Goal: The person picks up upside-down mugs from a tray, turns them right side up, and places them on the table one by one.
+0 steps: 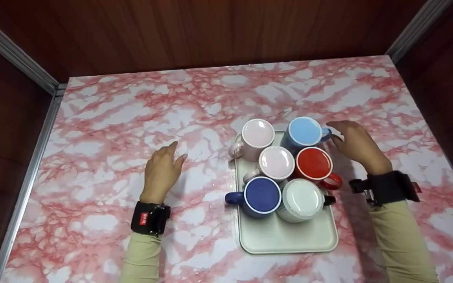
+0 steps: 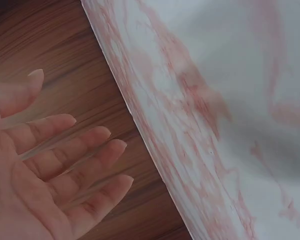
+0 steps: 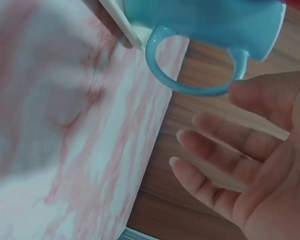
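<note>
My right hand [image 1: 358,143] is at the handle of the light blue mug [image 1: 305,131], fingers extended and not curled round it. In the right wrist view the thumb tip overlaps the light blue handle [image 3: 197,91], with the other fingers spread below. My left hand [image 1: 160,171] hovers over the table left of the tray, holding nothing, its fingers loosely spread in the left wrist view. On the cream tray [image 1: 289,239] stand two pale pink mugs, one at the back left [image 1: 258,133] and one in the middle [image 1: 277,163], a red mug [image 1: 314,163], a dark blue mug [image 1: 262,195] and a white mug [image 1: 302,200].
The tray lies on a table with a pink and white marbled top [image 1: 132,114]. Dark wood panels [image 1: 218,31] rise behind it and at both sides, with metal rails [image 1: 34,157] at the edges. Several mug handles jut past the tray's rim.
</note>
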`<state>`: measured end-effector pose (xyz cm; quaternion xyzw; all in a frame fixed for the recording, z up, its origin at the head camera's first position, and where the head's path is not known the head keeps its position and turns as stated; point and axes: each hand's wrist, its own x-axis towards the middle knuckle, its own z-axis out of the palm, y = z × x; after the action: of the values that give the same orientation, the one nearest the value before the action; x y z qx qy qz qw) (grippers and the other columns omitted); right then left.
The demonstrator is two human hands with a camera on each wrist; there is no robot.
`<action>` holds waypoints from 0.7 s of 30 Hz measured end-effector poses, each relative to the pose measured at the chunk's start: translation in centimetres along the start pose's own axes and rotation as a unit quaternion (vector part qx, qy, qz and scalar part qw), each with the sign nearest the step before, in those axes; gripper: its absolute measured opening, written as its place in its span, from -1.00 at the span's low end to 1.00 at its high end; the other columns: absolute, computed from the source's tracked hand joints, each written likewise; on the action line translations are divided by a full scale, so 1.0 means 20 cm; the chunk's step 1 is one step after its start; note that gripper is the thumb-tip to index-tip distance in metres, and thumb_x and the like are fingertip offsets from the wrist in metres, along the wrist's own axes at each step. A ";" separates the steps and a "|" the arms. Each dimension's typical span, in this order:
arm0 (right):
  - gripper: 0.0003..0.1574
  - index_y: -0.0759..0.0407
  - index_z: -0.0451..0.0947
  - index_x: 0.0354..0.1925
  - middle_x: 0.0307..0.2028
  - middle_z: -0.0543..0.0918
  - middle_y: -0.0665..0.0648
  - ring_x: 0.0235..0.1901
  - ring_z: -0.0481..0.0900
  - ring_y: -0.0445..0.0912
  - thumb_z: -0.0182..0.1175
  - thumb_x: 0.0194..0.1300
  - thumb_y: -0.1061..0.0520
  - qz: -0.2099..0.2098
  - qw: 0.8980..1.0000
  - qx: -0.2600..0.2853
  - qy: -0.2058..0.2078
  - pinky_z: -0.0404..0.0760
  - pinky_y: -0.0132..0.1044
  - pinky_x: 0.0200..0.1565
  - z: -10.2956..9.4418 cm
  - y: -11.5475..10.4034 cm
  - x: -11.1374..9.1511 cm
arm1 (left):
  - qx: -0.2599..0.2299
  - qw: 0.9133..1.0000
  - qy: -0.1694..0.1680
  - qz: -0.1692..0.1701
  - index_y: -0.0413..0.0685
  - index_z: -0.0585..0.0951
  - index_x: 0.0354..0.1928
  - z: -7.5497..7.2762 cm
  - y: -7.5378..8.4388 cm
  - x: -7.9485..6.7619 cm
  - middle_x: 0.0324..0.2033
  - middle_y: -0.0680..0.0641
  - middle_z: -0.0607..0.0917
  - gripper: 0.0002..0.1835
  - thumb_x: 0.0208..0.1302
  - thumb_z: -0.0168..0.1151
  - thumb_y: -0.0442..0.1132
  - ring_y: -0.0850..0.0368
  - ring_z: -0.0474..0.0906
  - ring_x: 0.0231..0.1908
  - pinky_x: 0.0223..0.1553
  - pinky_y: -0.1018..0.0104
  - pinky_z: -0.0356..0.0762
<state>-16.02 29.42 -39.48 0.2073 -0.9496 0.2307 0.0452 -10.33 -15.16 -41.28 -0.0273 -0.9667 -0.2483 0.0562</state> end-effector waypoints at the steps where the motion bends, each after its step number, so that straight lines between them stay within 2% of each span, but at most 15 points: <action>1: -0.61 0.47 0.46 -0.05 -0.16 0.52 0.45 -0.15 0.43 0.28 0.16 0.08 0.44 -0.006 1.000 -0.005 0.002 0.37 0.12 -0.12 0.00 0.00 0.01 | 0.000 1.000 0.003 0.002 -0.29 0.43 0.14 0.00 0.00 0.00 -0.05 -0.34 0.54 -0.49 0.24 0.17 -0.10 -0.24 0.46 -0.05 -0.09 -0.05 0.42; 5: -0.70 0.43 0.52 -0.19 -0.35 0.50 0.37 -0.31 0.43 0.20 0.21 0.02 0.44 -0.021 1.000 -0.016 -0.001 0.40 0.05 -0.27 0.01 0.00 0.04 | -0.004 1.000 0.013 0.009 -0.31 0.47 0.09 0.01 0.00 -0.02 -0.16 -0.34 0.59 -0.52 0.22 0.19 -0.12 -0.23 0.52 -0.15 -0.17 -0.03 0.45; 10: -0.74 0.43 0.54 -0.25 -0.44 0.46 0.30 -0.41 0.41 0.14 0.21 -0.02 0.47 -0.042 0.999 -0.018 -0.007 0.39 -0.01 -0.36 0.02 -0.01 0.07 | -0.019 1.000 0.016 0.016 -0.33 0.49 0.05 0.03 -0.01 -0.04 -0.21 -0.34 0.61 -0.54 0.22 0.20 -0.13 -0.23 0.56 -0.25 -0.23 -0.04 0.48; 15: -0.72 0.43 0.55 -0.33 -0.48 0.46 0.29 -0.43 0.44 0.15 0.16 -0.13 0.56 -0.062 0.998 -0.016 0.000 0.42 -0.01 -0.36 0.03 -0.02 0.09 | -0.031 0.999 0.016 0.020 -0.33 0.52 0.02 0.04 -0.01 -0.06 -0.32 -0.29 0.64 -0.58 0.21 0.21 -0.16 -0.17 0.58 -0.34 -0.32 -0.02 0.50; 21: -0.69 0.40 0.52 -0.43 -0.50 0.47 0.26 -0.43 0.45 0.13 0.10 -0.23 0.63 -0.057 0.998 -0.018 0.000 0.41 -0.05 -0.38 0.04 -0.02 0.09 | -0.044 0.999 0.003 0.007 -0.31 0.53 0.01 0.04 0.01 -0.07 -0.36 -0.24 0.65 -0.59 0.22 0.20 -0.16 -0.09 0.57 -0.40 -0.35 0.02 0.49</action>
<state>-17.43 28.09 -39.73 0.2603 -0.9401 0.2111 0.0624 -8.94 -14.72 -42.08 -0.0356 -0.9545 -0.2899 0.0598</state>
